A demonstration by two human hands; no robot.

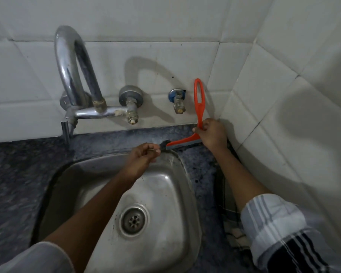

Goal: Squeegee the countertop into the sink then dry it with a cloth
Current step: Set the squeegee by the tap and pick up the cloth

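White tiled walls meet in a far-right corner behind a dark speckled counter (18, 170) w/ a steel sink (171, 186) set into it; tap (75, 75) on the far wall at left. Right hand (213, 133) is clenched round the squeegee (199, 107) where handle meets head, near the corner. Left hand (142, 154) pinches at the blade's left end, right at the sink's far rim; something dark sits at that tip, can't tell what. Squeegee: orange plastic, long loop handle pointing up against the wall, T-head w/ grey rubber strip, blade lying low on the counter strip btwn wall & sink, left end touching the sink's edge.

Handling, my guess: light, stiff plastic body, soft flexible blade edge; likely slick if wet. Best hold is the handle neck or loop, pressing the rubber flat & pulling toward the sink. A checked cloth (230, 211) seems to lie on the counter near right, partly under the right arm, not yet used.
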